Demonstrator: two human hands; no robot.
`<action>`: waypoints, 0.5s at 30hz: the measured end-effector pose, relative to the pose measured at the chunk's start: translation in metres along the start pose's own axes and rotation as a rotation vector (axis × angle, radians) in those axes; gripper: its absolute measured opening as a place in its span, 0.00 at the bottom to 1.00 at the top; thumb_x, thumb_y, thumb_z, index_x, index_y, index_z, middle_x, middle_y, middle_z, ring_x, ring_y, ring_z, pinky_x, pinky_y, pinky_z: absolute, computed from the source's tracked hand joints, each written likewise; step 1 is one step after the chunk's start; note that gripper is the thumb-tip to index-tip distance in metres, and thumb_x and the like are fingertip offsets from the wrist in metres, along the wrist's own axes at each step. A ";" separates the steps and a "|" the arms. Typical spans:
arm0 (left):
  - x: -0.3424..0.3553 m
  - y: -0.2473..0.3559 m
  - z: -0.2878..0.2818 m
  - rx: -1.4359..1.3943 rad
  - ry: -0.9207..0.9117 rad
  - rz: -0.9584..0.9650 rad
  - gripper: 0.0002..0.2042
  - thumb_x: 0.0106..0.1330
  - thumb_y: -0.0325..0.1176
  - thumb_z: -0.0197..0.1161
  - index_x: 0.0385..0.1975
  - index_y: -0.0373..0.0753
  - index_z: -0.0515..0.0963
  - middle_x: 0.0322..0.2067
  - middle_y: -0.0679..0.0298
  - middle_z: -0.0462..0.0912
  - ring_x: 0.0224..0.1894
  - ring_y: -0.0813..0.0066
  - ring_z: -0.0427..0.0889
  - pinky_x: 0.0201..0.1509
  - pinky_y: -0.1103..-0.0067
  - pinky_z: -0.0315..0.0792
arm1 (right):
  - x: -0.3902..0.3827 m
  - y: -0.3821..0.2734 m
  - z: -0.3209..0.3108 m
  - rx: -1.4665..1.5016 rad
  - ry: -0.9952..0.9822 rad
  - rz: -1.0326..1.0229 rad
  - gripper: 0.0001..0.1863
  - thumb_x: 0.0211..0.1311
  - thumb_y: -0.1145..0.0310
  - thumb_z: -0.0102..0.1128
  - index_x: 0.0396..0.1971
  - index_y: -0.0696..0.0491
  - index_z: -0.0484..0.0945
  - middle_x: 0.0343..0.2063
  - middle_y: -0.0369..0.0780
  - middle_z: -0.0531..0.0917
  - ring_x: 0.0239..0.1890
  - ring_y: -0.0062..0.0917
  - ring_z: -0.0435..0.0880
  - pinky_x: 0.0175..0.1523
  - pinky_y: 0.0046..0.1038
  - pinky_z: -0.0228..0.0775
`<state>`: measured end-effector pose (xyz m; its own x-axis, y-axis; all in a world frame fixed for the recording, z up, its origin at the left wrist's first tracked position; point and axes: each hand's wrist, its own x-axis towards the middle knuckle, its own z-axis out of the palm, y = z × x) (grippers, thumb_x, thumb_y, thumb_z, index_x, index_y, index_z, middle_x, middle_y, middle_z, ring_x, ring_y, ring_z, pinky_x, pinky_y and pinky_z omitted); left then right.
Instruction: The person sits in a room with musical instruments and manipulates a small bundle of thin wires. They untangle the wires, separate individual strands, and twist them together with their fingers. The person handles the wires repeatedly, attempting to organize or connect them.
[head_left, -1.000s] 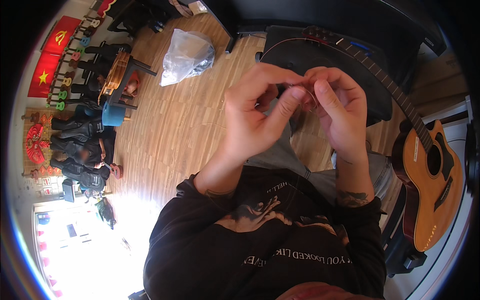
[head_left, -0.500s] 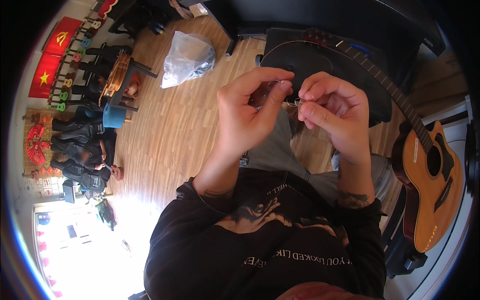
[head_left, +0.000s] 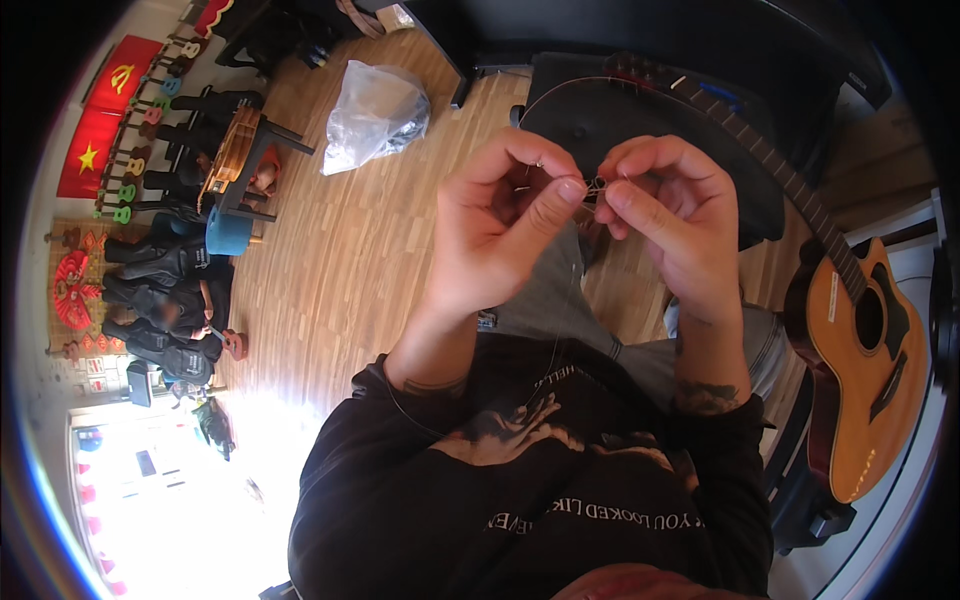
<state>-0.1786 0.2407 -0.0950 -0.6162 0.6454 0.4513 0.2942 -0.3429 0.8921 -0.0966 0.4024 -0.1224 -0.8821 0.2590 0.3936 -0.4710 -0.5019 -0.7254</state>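
Thin guitar string (head_left: 595,187), partly bunched in small loops, runs between my two hands in front of my lap. My left hand (head_left: 500,215) is closed in a pinch on it, thumb against fingertips. My right hand (head_left: 682,225) pinches the looped part between thumb and fingers, close beside the left thumb tip. A fine loose length of the string hangs down near my left forearm and over my shirt. The exact ends of the string are too fine to make out.
An acoustic guitar (head_left: 875,370) leans at my right, its headstock (head_left: 637,75) lying by a black padded seat (head_left: 570,108). A clear plastic bag (head_left: 372,115) sits on the wooden floor (head_left: 310,260). Farther left, a person (head_left: 185,305) holds a small ukulele-like instrument (head_left: 234,345).
My hands have come closer together, so the fingertips now almost meet at the loops. The left thumb has moved slightly down and right.
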 end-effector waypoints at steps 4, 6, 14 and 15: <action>-0.001 -0.001 -0.004 -0.117 -0.015 -0.057 0.02 0.70 0.23 0.56 0.39 0.34 0.73 0.34 0.61 0.80 0.25 0.87 0.66 0.26 0.87 0.58 | -0.002 0.001 -0.002 0.003 -0.035 -0.013 0.08 0.58 0.85 0.63 0.37 0.61 0.77 0.36 0.39 0.81 0.38 0.20 0.83 0.40 0.20 0.77; 0.001 -0.001 -0.004 -0.152 -0.001 -0.081 0.02 0.70 0.24 0.55 0.39 0.35 0.72 0.33 0.60 0.80 0.22 0.88 0.62 0.24 0.87 0.55 | -0.001 0.001 -0.003 -0.007 -0.054 -0.027 0.08 0.58 0.86 0.63 0.37 0.60 0.77 0.37 0.38 0.80 0.39 0.19 0.82 0.42 0.19 0.76; 0.000 0.001 -0.005 -0.225 0.011 -0.176 0.05 0.69 0.24 0.58 0.41 0.37 0.72 0.31 0.63 0.81 0.27 0.88 0.70 0.26 0.88 0.59 | -0.003 -0.002 -0.002 -0.066 -0.054 -0.023 0.11 0.59 0.86 0.61 0.42 0.61 0.76 0.37 0.35 0.77 0.37 0.14 0.76 0.43 0.16 0.69; 0.001 0.001 -0.004 -0.236 0.009 -0.186 0.04 0.70 0.24 0.57 0.41 0.36 0.72 0.30 0.64 0.80 0.26 0.88 0.69 0.26 0.89 0.58 | -0.003 -0.002 0.001 -0.071 -0.025 -0.039 0.12 0.59 0.85 0.61 0.43 0.61 0.77 0.36 0.34 0.76 0.37 0.13 0.75 0.42 0.15 0.68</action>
<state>-0.1818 0.2376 -0.0937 -0.6504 0.7064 0.2793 -0.0016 -0.3690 0.9294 -0.0933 0.4022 -0.1218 -0.8630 0.2556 0.4358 -0.5053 -0.4317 -0.7472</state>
